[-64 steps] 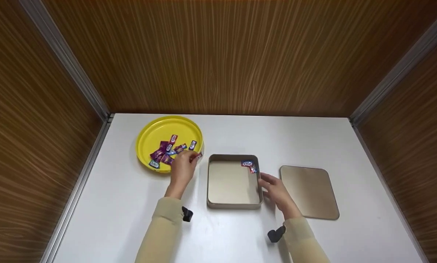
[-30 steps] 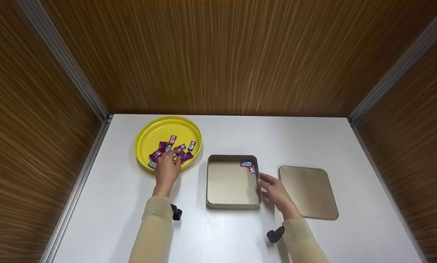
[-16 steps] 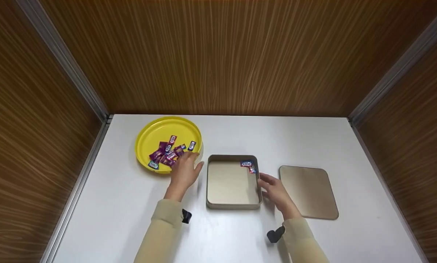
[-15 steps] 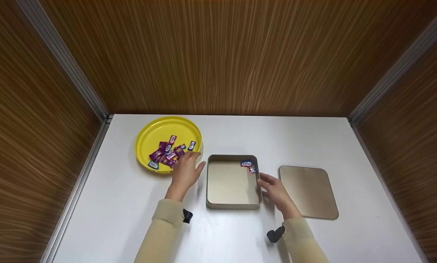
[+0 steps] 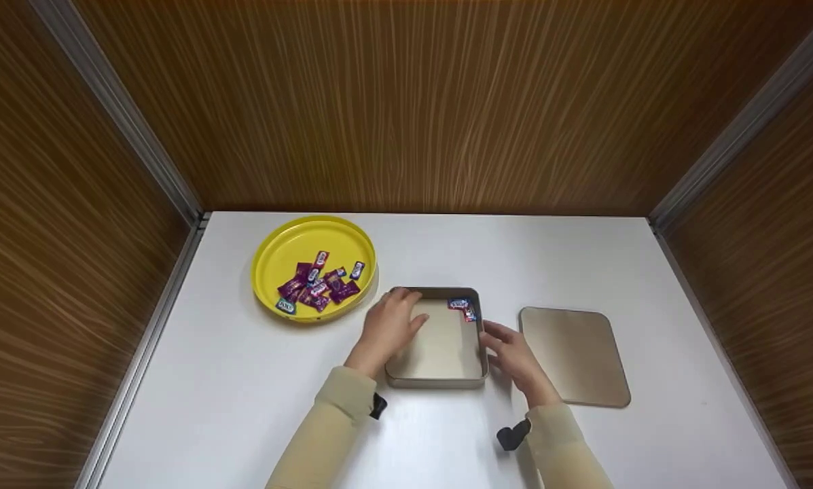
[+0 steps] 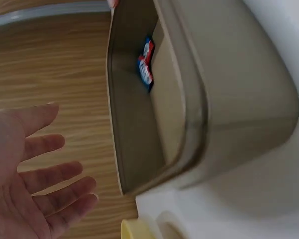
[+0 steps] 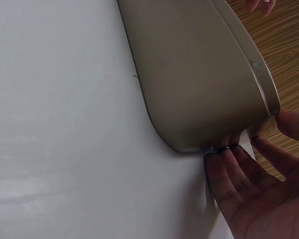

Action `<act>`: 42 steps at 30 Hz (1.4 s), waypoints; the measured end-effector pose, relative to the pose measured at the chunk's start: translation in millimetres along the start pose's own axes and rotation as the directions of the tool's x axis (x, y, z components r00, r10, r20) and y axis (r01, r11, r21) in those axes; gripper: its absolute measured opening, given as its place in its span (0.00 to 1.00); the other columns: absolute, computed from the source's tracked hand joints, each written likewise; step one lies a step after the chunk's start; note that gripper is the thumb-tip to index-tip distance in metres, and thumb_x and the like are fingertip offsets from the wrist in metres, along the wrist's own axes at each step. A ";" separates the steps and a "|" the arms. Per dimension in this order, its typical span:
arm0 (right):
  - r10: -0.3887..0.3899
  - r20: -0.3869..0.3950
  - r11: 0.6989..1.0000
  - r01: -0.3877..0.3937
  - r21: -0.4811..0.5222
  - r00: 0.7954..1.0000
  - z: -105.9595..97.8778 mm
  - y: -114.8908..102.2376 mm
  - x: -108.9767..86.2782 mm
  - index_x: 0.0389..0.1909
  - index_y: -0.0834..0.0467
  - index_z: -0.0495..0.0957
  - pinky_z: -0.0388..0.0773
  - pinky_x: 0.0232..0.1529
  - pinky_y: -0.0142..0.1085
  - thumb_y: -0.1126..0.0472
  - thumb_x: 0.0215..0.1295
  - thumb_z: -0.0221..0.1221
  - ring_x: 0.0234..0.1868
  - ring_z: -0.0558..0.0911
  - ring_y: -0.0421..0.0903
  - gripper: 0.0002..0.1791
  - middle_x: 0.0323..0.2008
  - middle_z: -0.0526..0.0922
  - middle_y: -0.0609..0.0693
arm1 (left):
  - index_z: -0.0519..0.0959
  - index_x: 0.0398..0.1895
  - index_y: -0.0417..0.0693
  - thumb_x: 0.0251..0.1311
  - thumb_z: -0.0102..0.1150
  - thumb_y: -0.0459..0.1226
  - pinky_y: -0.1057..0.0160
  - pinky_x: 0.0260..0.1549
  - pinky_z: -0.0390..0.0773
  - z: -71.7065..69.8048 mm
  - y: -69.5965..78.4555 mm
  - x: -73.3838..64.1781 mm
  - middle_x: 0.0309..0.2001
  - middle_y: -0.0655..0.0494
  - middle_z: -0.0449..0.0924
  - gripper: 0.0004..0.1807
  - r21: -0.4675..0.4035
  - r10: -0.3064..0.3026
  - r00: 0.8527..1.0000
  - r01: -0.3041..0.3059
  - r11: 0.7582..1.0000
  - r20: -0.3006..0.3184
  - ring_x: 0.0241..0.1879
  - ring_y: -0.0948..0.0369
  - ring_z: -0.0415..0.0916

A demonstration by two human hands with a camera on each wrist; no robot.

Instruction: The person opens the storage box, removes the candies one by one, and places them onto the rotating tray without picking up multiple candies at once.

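A square gold tin [image 5: 437, 383] stands at the table's middle; two small red-and-blue wrapped candies [image 5: 459, 304] lie in its far right corner. My left hand [image 5: 390, 322] is over the tin's left wall. Its fingers are spread and nearly straight in the left wrist view, and nothing is held. My right hand [image 5: 513, 352] rests at the tin's right side, with fairly straight fingers [image 7: 229, 181] against the outer wall and the thumb at the rim. A round yellow tray [image 5: 297, 234] at the back left bears a pile of wrapped candies [image 5: 314, 288], mostly purple.
The tin's flat gold lid [image 5: 574, 356] lies to the right of the tin, near my right forearm. Wood-grain panels [image 5: 406, 109] enclose the white table [image 5: 195, 380] at the back and both sides.
About two seconds ago my left hand pinched a small red candy by the tray. It went back over the pile, then moved right to the tin without it. My right hand stayed put.
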State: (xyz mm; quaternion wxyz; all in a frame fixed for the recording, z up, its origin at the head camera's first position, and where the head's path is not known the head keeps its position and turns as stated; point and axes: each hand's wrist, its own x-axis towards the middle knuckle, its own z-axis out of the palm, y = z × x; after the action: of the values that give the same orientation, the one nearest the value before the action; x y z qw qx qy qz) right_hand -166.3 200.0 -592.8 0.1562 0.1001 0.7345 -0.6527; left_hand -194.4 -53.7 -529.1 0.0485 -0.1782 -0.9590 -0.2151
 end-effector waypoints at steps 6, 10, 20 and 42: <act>0.015 -0.007 1.000 -0.015 -0.013 1.000 0.6 -0.6 1.2 0.69 0.66 0.64 0.67 0.62 0.54 0.60 0.73 0.53 0.68 0.66 0.62 0.27 0.69 0.64 0.66 | 0.79 0.57 0.45 0.62 0.64 0.47 0.51 0.49 0.77 21.5 15.2 3.2 0.51 0.45 0.79 0.23 0.031 0.050 0.996 -0.052 0.998 0.076 0.50 0.49 0.77; 0.012 -0.007 1.000 -0.012 -0.025 1.000 0.9 -1.2 1.1 0.69 0.67 0.63 0.68 0.62 0.54 0.61 0.73 0.52 0.68 0.66 0.63 0.27 0.68 0.64 0.66 | 0.79 0.57 0.46 0.63 0.63 0.48 0.52 0.49 0.77 29.1 22.0 5.5 0.54 0.46 0.78 0.23 0.049 0.058 0.991 -0.064 0.997 0.120 0.53 0.50 0.76; -0.012 0.002 0.999 0.012 -0.032 1.000 9.2 -1.8 -4.0 0.68 0.67 0.65 0.71 0.60 0.52 0.62 0.73 0.53 0.66 0.68 0.63 0.26 0.67 0.66 0.67 | 0.78 0.60 0.48 0.64 0.62 0.49 0.51 0.50 0.77 31.7 33.5 9.8 0.55 0.45 0.77 0.24 0.066 0.061 0.980 -0.075 0.995 0.189 0.53 0.49 0.76; -0.093 0.059 0.994 0.097 -0.054 0.994 33.1 3.0 -8.8 0.65 0.69 0.68 0.78 0.53 0.47 0.62 0.71 0.56 0.59 0.75 0.61 0.25 0.62 0.72 0.66 | 0.71 0.68 0.47 0.62 0.63 0.45 0.50 0.59 0.70 52.2 26.0 22.9 0.71 0.48 0.64 0.31 0.133 -0.021 0.909 -0.037 0.990 0.416 0.68 0.48 0.62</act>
State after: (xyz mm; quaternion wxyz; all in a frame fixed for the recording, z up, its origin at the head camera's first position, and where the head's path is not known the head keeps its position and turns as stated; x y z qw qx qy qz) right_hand -153.8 168.1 -595.7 0.1482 0.0423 0.7519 -0.6410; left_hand -207.2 -2.0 -562.1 -0.1437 -0.2200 -0.9591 -0.1055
